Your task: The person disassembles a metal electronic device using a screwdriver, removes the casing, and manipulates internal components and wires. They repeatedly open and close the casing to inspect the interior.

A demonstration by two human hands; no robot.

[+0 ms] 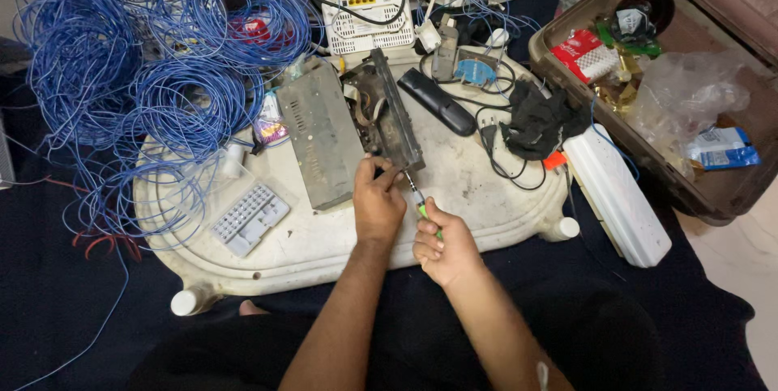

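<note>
Your left hand [378, 200] lies on the white bench [478, 188], fingers curled and pressed against the near end of the open black device [389, 111], steadying it at its lower corner. Your right hand [442, 241] is closed in a fist around the green handle of a screwdriver [416, 196]; the thin shaft runs up and to the left from that fist, and its tip meets the black device just beside your left fingertips. Neither hand is spread: the left is half folded on the casing, the right wrapped tight on the tool.

The black device sits near the middle of the bench, standing tilted on its long edge, with wiring showing inside. Touching its left side lies a grey metal cover [322, 133], flat on the bench. A black remote [438, 102] rests just to the right of the device, and a black cloth [539, 123] lies further right among black cables. A small clear parts box [249, 214] sits to the left of your left hand. Coils of blue wire [162, 75] are heaped over the bench's left end. A white router [369, 14] stands at the far edge, and an open brown case [689, 91] lies well apart on the right
</note>
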